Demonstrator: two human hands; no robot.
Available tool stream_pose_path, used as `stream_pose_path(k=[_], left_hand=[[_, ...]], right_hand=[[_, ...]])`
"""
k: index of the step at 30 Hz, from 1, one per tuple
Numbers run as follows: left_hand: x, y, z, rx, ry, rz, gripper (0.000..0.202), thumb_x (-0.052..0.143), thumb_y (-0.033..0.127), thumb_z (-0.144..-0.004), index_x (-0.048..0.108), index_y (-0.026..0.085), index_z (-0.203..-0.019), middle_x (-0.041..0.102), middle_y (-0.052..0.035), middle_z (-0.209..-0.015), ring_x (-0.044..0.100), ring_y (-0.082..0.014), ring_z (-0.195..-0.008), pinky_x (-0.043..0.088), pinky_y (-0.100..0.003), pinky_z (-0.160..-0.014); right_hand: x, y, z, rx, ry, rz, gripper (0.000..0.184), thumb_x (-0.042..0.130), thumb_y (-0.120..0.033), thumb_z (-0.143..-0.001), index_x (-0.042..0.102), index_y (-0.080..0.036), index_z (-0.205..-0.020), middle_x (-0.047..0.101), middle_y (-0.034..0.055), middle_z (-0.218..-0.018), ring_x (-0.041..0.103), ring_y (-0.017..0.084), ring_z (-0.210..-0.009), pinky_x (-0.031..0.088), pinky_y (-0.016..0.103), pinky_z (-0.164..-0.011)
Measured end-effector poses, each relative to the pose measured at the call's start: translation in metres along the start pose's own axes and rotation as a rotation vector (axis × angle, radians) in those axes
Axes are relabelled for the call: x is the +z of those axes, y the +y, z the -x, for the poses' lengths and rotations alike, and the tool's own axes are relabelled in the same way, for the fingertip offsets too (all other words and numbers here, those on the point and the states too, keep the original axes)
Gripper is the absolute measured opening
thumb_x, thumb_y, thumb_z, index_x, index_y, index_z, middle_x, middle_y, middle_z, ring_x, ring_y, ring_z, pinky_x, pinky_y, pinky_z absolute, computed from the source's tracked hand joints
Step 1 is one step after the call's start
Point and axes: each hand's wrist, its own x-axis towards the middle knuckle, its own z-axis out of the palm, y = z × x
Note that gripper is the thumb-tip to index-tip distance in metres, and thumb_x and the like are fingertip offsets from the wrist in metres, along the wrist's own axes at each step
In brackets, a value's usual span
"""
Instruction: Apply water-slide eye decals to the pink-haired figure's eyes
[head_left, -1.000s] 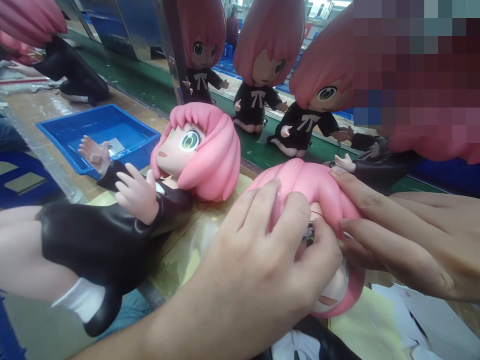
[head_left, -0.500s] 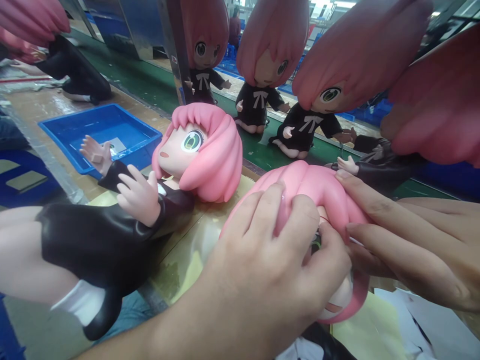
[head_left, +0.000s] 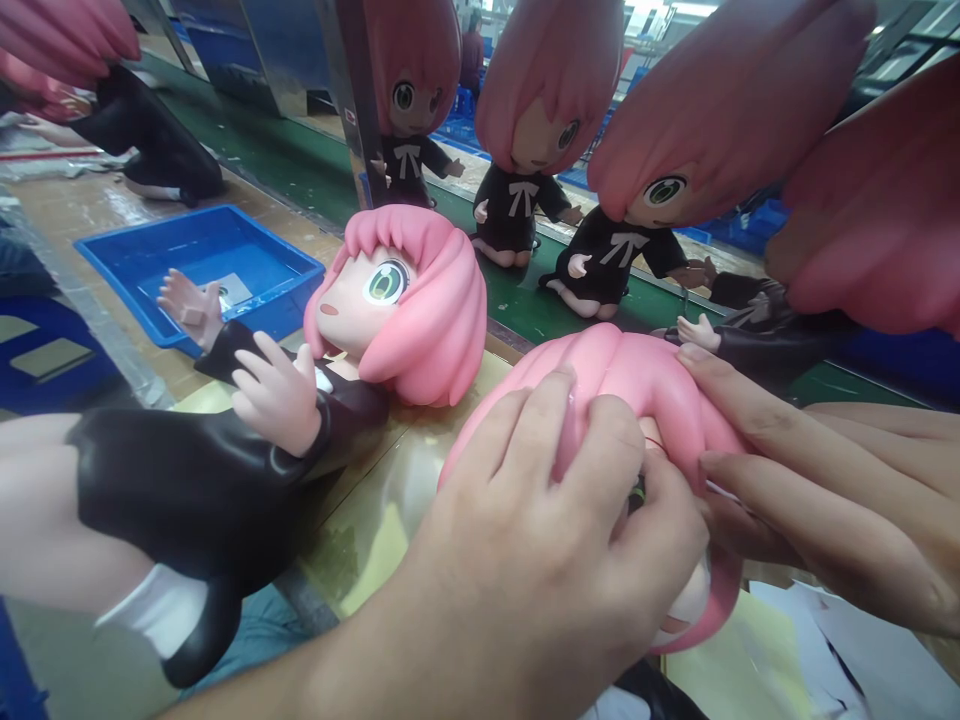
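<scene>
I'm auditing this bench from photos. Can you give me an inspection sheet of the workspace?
Surface: yellowish bench top, glossy.
Job's things: pink-haired doll head, face up.
Clutter: second doll lying beside it; blue tray; white paper.
Hands: left hand and right hand both press on the head.
Cables: nothing seen.
Surroundings: green belt carrying seated dolls.

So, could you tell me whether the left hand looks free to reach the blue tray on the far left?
Probably not directly: the left hand grips the pink doll head, and the lying doll stretches between it and the blue tray.
</scene>
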Motion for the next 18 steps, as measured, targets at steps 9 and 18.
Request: stream_pose_path(k=[9, 18], left_hand=[[0.0, 0.0, 0.002, 0.012, -0.005, -0.002, 0.027, 0.055, 0.016, -0.097, 0.072, 0.013, -0.119, 0.072, -0.0155, -0.118, 0.069, -0.0423, -0.113, 0.062, -0.052, -0.086], [-0.001, -0.001, 0.001, 0.002, -0.023, 0.025, 0.026, 0.056, 0.018, -0.098, 0.072, 0.012, -0.118, 0.072, -0.0153, -0.118, 0.069, -0.04, -0.112, 0.061, -0.051, -0.09]], right_hand=[[-0.005, 0.026, -0.02, -0.484, -0.052, 0.161, 0.051, 0.063, -0.029, -0.088, 0.053, -0.014, -0.136, 0.042, 0.0303, -0.151, 0.072, 0.038, -0.095, 0.062, 0.052, -0.064], [-0.009, 0.014, -0.022, -0.422, -0.09, 0.156, 0.033, 0.056, -0.019, -0.098, 0.054, -0.009, -0.129, 0.039, 0.0331, -0.151, 0.065, 0.042, -0.115, 0.057, 0.054, -0.077]])
